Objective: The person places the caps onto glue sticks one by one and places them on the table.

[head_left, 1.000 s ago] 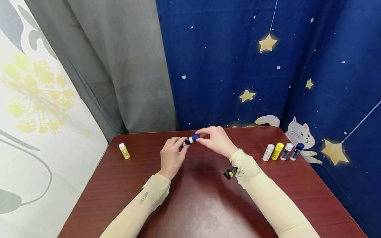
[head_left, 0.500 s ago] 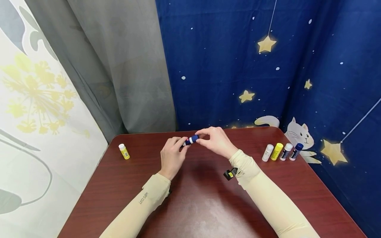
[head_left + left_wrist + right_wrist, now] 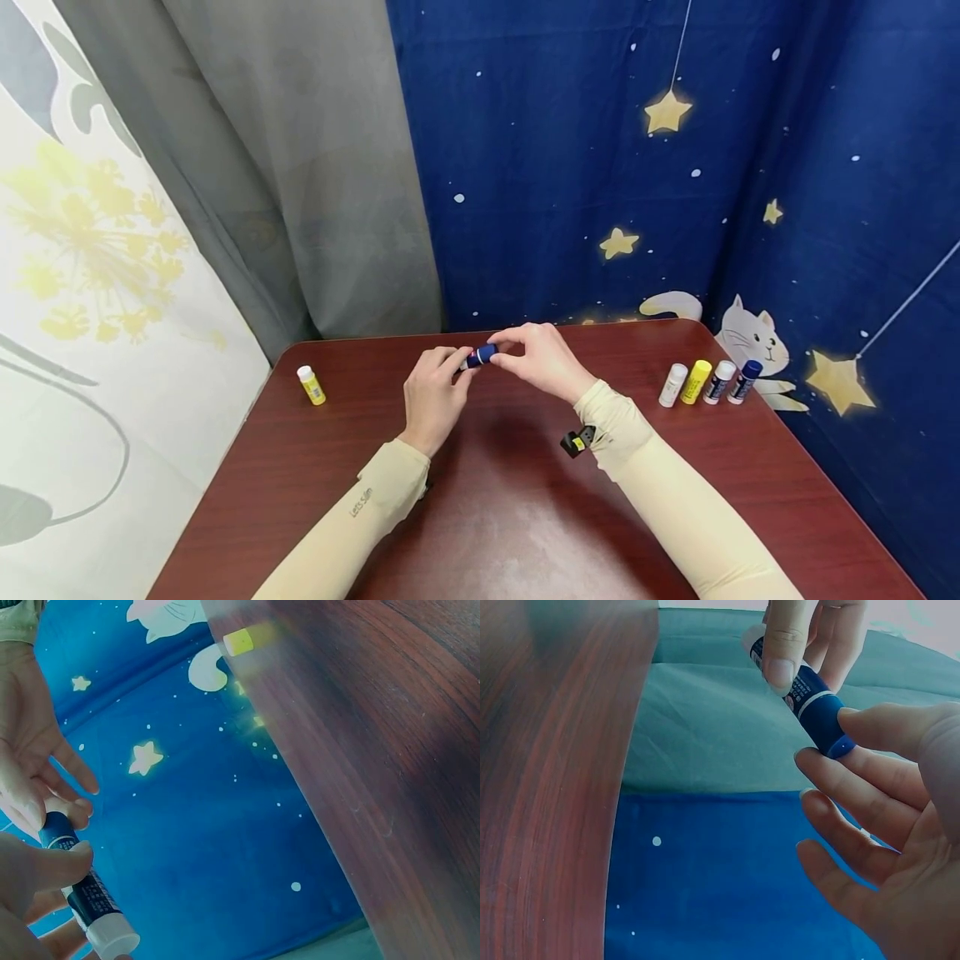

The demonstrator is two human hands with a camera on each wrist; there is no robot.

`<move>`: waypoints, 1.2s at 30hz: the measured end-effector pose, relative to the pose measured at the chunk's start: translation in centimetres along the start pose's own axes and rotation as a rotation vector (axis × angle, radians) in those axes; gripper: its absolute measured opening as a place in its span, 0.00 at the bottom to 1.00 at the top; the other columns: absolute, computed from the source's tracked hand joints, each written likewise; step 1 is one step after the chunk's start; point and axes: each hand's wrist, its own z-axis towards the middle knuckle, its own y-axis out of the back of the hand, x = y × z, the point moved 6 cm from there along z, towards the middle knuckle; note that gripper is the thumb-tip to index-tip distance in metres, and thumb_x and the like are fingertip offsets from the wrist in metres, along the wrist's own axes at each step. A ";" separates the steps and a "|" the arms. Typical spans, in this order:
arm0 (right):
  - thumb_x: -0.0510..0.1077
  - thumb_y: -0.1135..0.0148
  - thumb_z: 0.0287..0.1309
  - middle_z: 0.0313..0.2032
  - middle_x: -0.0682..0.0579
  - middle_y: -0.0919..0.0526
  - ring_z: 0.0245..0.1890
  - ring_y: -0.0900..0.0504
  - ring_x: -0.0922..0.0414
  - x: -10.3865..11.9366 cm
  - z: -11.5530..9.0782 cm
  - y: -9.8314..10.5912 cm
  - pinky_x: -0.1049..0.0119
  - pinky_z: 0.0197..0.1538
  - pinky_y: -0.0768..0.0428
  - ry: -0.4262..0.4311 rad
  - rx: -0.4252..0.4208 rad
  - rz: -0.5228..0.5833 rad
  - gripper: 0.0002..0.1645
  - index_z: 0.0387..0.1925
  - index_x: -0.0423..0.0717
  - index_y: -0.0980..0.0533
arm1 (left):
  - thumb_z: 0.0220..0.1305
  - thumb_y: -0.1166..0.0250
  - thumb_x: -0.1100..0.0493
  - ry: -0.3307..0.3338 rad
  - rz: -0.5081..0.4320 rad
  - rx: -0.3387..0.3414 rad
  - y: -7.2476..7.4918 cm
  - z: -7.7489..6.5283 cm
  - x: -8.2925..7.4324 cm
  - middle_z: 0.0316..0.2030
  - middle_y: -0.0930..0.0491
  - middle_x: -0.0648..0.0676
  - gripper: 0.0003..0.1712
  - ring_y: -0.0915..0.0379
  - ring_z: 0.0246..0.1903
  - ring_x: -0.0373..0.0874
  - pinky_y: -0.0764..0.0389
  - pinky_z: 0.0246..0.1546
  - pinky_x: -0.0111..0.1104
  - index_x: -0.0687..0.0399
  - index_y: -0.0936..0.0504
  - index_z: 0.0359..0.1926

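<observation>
A dark blue glue stick [image 3: 480, 357] is held tilted above the far part of the table between both hands. My left hand [image 3: 435, 398] grips its labelled body between thumb and fingers; the white base [image 3: 112, 936] pokes out below that grip in the left wrist view. With thumb and index finger, my right hand [image 3: 546, 360] pinches the blue cap [image 3: 825, 724] at the other end. In the right wrist view the cap sits against the body, with a thin pale ring at the joint. The other right fingers spread out apart from the stick.
On the left of the brown table [image 3: 510, 533] stands a yellow glue stick [image 3: 312, 386] with a white cap. Several glue sticks stand in a row at the right, among them a white one [image 3: 672, 386] and a yellow one [image 3: 697, 382]. Curtains [image 3: 540, 167] hang behind the table's far edge.
The blue cap has moved in toward the left hand, and the wide white band beside it has shrunk to a thin line. My right hand has shifted slightly left with it.
</observation>
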 end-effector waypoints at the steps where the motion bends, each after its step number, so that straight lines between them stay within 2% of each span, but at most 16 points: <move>1: 0.49 0.28 0.60 0.31 0.68 0.15 0.38 0.19 0.58 0.0 0.0 0.0 0.61 0.37 0.24 0.001 0.000 0.001 0.12 0.46 0.58 0.14 | 0.59 0.24 0.55 -0.002 0.001 -0.002 0.0 0.0 0.0 0.40 0.18 0.50 0.18 0.24 0.42 0.46 0.18 0.36 0.41 0.49 0.12 0.51; 13: 0.50 0.28 0.60 0.32 0.69 0.15 0.37 0.19 0.64 0.3 -0.3 -0.3 0.62 0.37 0.21 -0.010 0.003 0.079 0.11 0.45 0.58 0.13 | 0.57 0.23 0.59 -0.035 0.020 -0.054 0.8 0.0 -1.0 0.37 0.17 0.52 0.17 0.23 0.39 0.49 0.19 0.34 0.42 0.51 0.11 0.49; 21: 0.45 0.28 0.61 0.31 0.67 0.16 0.35 0.21 0.62 0.7 -0.2 0.1 0.61 0.38 0.22 -0.014 -0.018 0.065 0.10 0.44 0.57 0.14 | 0.59 0.25 0.59 -0.058 0.125 -0.064 1.0 0.6 -2.1 0.36 0.18 0.54 0.16 0.23 0.38 0.51 0.20 0.33 0.42 0.53 0.11 0.49; 30: 0.42 0.29 0.61 0.29 0.66 0.18 0.32 0.23 0.61 0.4 -0.1 -1.6 0.63 0.36 0.23 -0.017 -0.030 0.060 0.08 0.41 0.58 0.15 | 0.58 0.25 0.61 -0.078 0.206 -0.063 0.7 -0.2 -1.7 0.35 0.19 0.56 0.15 0.23 0.38 0.52 0.20 0.32 0.45 0.54 0.11 0.48; 36: 0.41 0.30 0.62 0.31 0.65 0.17 0.31 0.23 0.60 0.5 -0.1 -2.1 0.63 0.36 0.22 -0.021 -0.053 0.077 0.08 0.40 0.57 0.15 | 0.57 0.24 0.61 -0.111 0.264 -0.111 0.9 -0.3 -1.8 0.35 0.19 0.57 0.14 0.23 0.37 0.53 0.21 0.31 0.46 0.56 0.12 0.46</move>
